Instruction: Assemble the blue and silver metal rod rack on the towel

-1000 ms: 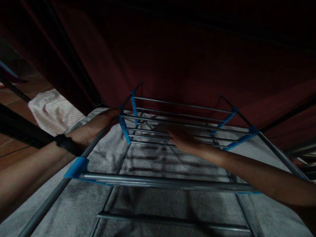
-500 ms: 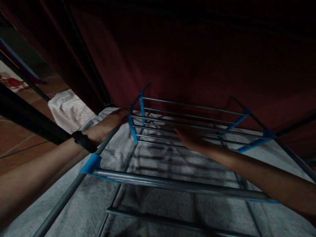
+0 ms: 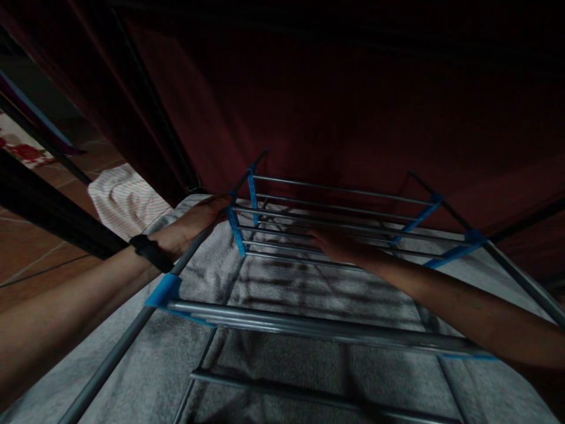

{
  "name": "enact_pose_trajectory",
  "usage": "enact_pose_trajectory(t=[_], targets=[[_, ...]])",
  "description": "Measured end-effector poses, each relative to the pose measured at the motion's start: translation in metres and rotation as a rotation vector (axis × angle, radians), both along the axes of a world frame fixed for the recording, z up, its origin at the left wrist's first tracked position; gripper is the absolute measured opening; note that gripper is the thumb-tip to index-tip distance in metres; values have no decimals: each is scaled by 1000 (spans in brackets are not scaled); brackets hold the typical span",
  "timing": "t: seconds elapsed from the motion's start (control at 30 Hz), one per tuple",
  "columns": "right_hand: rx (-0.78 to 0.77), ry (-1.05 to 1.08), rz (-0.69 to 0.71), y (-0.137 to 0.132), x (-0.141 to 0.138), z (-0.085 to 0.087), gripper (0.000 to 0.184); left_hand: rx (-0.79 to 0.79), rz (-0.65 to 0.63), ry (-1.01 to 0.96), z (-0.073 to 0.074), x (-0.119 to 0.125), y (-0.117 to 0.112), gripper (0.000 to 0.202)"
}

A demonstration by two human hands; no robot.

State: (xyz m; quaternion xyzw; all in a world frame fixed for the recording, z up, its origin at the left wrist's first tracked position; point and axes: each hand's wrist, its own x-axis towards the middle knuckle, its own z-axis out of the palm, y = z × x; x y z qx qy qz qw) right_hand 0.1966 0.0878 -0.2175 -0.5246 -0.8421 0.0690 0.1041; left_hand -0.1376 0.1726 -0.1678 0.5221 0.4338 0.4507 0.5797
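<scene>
A tube shoe rack (image 3: 318, 323) of grey metal rods with blue plastic brackets spreads across the grey blanket. My left hand (image 3: 207, 213), a black band on its wrist, is wrapped round the left side tube at a far blue bracket (image 3: 236, 229). Reaching over the near rods, my right hand (image 3: 332, 244) is closed at the middle of the far tier's rods (image 3: 282, 232). Its fingertips are dark and partly hidden there.
A dark red curtain (image 3: 335, 129) hangs right behind the rack. Black frame posts (image 3: 53, 206) stand at the left, beyond them a tiled floor (image 3: 26, 247). A striped cloth (image 3: 126, 197) lies at the blanket's (image 3: 110, 330) far left corner.
My right hand has drawn slightly left and lower against the rods. The rack's right end has shifted a little left. My left hand keeps its place.
</scene>
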Motion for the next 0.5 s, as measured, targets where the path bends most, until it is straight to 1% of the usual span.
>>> enact_pose_trajectory(t=[0.07,0.17,0.27,0.37,0.5], targets=[[-26,31,11,3,2,0,26,22,-20,-27,0,0,0,27],[-71,85,41,7,5,-2,25,-38,3,-66,3,3,-5,22],[-74,143,52,9,7,-3,25,-88,40,-86,6,5,-9,23],[-77,179,54,8,7,-1,24,-61,26,-62,4,3,-6,23],[-108,172,36,7,5,1,23,-11,19,-25,-2,-1,2,20]])
